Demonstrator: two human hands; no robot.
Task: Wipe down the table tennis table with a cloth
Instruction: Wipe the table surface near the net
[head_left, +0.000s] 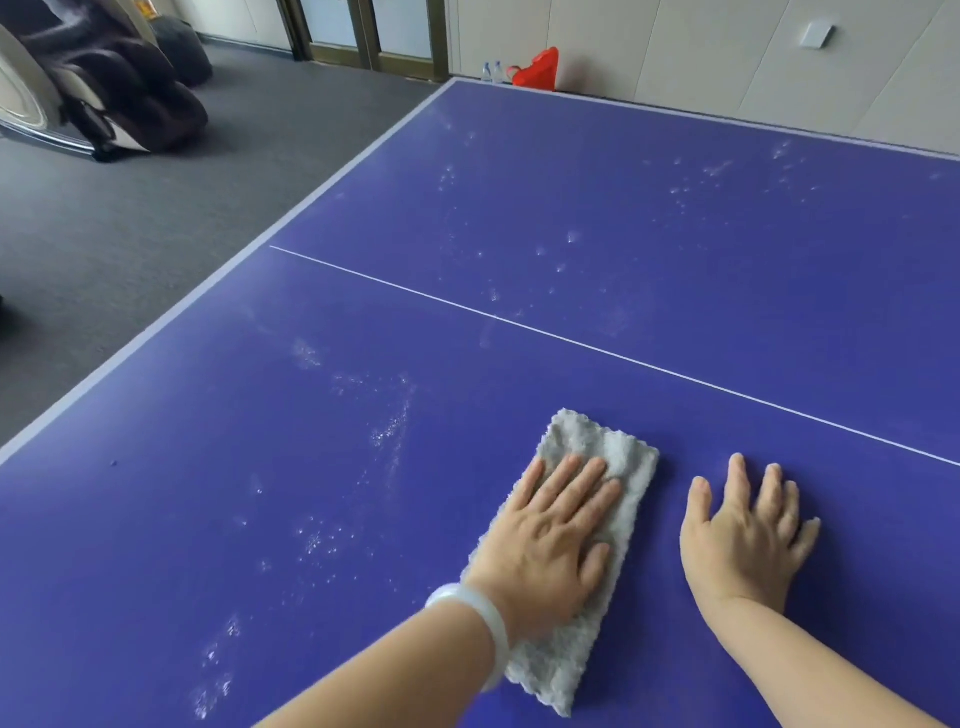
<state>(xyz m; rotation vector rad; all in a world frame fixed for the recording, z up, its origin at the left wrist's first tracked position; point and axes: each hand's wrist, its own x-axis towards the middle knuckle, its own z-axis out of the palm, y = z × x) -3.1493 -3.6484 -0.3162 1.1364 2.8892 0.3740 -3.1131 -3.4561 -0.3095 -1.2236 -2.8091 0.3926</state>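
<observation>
The blue table tennis table (623, 218) fills most of the head view, with a thin white centre line and pale edge stripes. White dusty specks lie scattered over it, to the left of the cloth and beyond the line. A folded grey fluffy cloth (618, 452) lies flat on the near half. My left hand (550, 535) presses flat on the cloth with straight fingers; a pale bangle sits on that wrist. My right hand (748, 540) rests flat on the bare table just right of the cloth, fingers spread.
Grey carpet lies left of the table. A dark massage chair (104, 88) stands at the far left. Beyond the far table edge, a red bag (540, 70) and two small water bottles (492, 73) sit by the pale wall.
</observation>
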